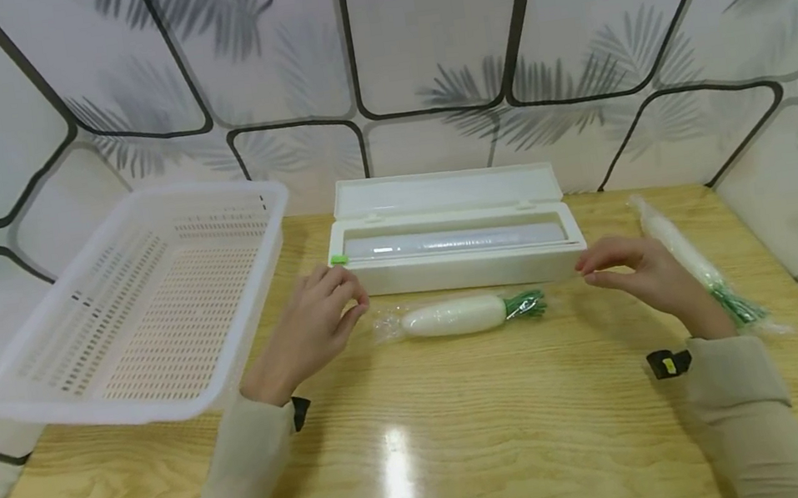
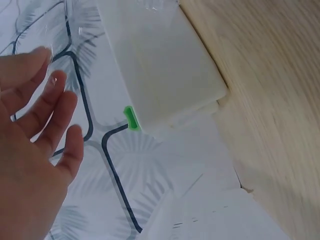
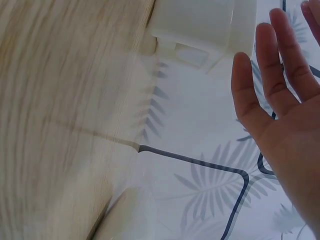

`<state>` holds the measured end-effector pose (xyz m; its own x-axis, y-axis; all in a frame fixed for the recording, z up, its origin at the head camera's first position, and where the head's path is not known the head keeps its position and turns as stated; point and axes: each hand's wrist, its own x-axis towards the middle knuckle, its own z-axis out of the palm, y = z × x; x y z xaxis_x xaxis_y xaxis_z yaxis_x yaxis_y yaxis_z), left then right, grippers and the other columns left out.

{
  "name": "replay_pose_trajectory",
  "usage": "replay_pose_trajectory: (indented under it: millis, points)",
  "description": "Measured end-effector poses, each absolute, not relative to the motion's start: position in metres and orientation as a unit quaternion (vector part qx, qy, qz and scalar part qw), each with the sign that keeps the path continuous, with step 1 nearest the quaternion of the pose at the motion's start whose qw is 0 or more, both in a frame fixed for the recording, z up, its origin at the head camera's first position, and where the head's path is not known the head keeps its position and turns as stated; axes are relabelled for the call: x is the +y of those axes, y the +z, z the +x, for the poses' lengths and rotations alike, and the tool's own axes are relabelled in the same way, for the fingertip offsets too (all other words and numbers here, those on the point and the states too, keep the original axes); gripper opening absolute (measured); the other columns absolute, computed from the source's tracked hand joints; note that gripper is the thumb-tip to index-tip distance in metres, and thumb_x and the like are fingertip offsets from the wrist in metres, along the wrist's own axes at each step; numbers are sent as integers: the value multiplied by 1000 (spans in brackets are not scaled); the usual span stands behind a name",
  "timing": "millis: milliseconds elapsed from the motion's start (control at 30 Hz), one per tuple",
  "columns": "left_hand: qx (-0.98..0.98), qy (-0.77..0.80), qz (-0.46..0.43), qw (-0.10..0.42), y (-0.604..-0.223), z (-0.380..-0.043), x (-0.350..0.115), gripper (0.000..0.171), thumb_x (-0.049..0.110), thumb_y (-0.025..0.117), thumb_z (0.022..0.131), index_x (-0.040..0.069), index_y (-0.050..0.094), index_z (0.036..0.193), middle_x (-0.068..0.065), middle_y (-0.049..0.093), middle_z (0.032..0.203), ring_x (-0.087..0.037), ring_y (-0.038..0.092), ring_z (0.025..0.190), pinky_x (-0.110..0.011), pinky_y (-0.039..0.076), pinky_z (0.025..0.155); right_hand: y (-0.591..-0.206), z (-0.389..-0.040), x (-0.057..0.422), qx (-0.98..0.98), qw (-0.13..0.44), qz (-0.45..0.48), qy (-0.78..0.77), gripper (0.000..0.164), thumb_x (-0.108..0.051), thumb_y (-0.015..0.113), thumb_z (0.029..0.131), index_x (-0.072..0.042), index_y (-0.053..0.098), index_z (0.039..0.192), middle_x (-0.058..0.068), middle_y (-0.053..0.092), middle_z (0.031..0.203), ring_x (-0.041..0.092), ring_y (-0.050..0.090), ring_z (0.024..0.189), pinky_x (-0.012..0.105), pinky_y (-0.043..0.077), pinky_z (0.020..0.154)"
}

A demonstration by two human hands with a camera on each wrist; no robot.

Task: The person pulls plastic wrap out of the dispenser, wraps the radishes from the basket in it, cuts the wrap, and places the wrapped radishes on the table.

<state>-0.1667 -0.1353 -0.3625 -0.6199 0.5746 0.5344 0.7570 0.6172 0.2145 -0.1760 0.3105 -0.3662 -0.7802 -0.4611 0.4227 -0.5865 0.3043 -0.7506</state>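
Observation:
A white cling film dispenser box [image 1: 458, 272] stands at the back with its lid [image 1: 446, 191] raised and a film roll [image 1: 454, 240] inside. A green slider [image 1: 339, 259] sits at its left end. By that end my left hand [image 1: 319, 318] pinches thumb and forefinger together; clear film shows faintly near these fingertips in the left wrist view. My right hand [image 1: 633, 273] pinches likewise at the box's right end, its other fingers extended in the right wrist view. The film between the hands barely shows. Just before the box lies a white radish [image 1: 453, 317] with green stalks, in clear wrap.
A white plastic basket [image 1: 251, 336] with slotted walls stands at the left. Another wrapped white radish [image 1: 682, 245] lies slanting at the right, beyond my right hand. A patterned wall covering [image 1: 417, 44] rises behind the wooden table [image 1: 514, 436].

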Motion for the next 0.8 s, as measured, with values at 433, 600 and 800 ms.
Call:
replay_pose_trajectory:
  millis: [433,600,800]
  points:
    - [-891,-159,-422,40,-370,-160,-143,6,6,80,86,10,75,86,6,60,86,-15,54,82,-31,46,70,-378,-182,321,-750,-72,411,513,22,17,64,89,1,76,98,4,73,99,9,64,95,18,51,81]
    - [-903,-143,-405,13,-376,-163,-141,5,6,79,87,10,76,86,6,60,84,-14,54,80,-31,45,70,-384,-184,318,-808,-69,383,443,21,19,69,83,0,76,89,6,72,90,6,64,85,18,50,74]
    - [-915,-134,-381,-3,-381,-167,-135,8,1,72,91,8,76,89,2,61,86,-16,57,81,-36,50,74,-389,-186,312,-868,-75,335,359,15,7,77,83,-8,76,83,0,71,84,1,59,78,23,50,68]
